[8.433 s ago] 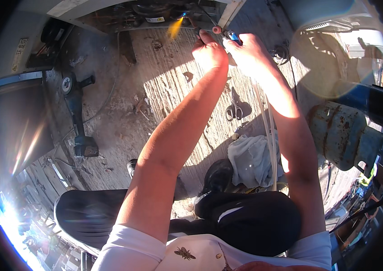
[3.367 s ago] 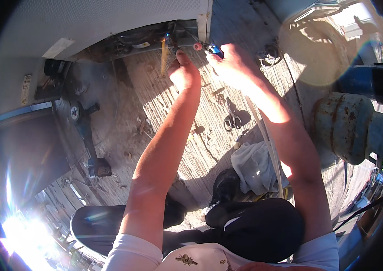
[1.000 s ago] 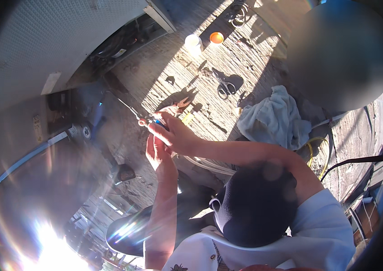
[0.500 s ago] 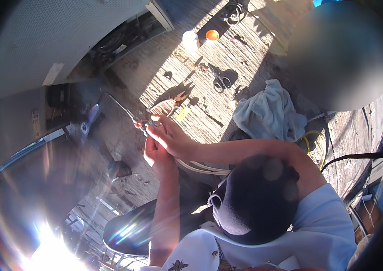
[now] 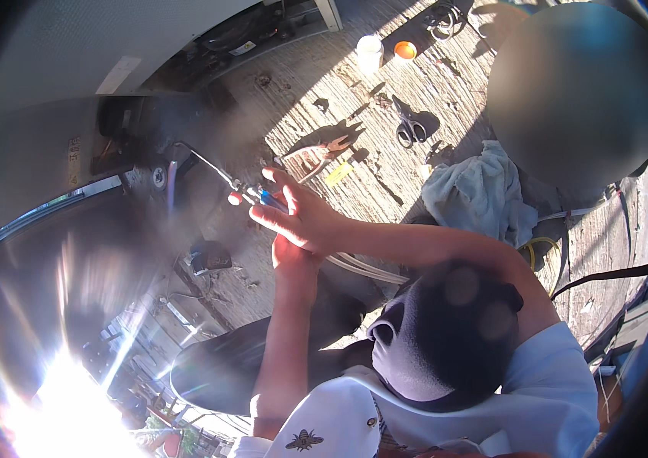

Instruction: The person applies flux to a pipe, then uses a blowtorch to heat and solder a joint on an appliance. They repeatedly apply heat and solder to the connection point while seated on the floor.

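Observation:
A gas torch with a long bent metal tube points up and left, a red knob and a blue part near its handle. A pale bluish flame shows off its tip. My left hand is closed around the handle from below, its fingers mostly hidden behind the other hand. Above it, my right hand has thumb and forefinger spread apart on either side of the blue part. Two pale hoses trail right from beneath my hands.
Pliers, black-handled scissors and a yellow tag lie on weathered planks. Beyond stand a white tub and orange lid. A grey cloth lies right. A metal cabinet stands left; glare washes out the lower left.
The view has shifted, so the floor items sit farther right. My right thumb and forefinger have spread apart from the torch's knobs, uncovering the blue part. The flame still shows.

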Demonstrator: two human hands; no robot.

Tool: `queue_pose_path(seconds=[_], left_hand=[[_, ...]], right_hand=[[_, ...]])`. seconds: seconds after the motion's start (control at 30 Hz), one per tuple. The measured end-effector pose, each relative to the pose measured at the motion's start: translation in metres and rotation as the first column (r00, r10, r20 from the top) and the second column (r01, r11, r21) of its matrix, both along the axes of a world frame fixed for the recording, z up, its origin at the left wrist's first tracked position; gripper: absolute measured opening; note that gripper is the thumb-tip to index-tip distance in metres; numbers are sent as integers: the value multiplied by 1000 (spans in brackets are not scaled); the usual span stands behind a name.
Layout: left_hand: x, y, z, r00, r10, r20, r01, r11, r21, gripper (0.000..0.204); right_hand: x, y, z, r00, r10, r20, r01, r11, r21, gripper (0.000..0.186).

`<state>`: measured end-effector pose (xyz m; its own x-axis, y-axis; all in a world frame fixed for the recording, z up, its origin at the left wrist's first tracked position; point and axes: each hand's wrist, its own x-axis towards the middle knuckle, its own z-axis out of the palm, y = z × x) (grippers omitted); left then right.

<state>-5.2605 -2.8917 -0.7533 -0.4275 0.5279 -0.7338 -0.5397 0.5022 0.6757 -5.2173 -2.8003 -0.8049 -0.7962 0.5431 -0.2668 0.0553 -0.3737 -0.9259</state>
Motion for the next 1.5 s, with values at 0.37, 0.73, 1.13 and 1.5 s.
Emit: queue_pose_path(seconds=[0.37, 0.73, 1.13, 1.5], left_hand=[[8, 7, -20, 968, 50, -245, -50, 999, 5, 21], [-30, 15, -14, 906, 233, -355, -209, 972, 105, 18], [-57, 13, 15, 896, 167, -413, -189, 982, -14, 28], [-86, 17, 44, 914, 159, -373, -170, 985, 4, 31]], right_hand=[[30, 38, -41, 976, -181, 125, 132, 936, 326, 49], [158, 96, -94, 499, -712, 493, -212, 451, 867, 40], [150, 98, -102, 487, -619, 617, -225, 593, 773, 48], [153, 107, -99, 528, -477, 703, -224, 720, 657, 43]])
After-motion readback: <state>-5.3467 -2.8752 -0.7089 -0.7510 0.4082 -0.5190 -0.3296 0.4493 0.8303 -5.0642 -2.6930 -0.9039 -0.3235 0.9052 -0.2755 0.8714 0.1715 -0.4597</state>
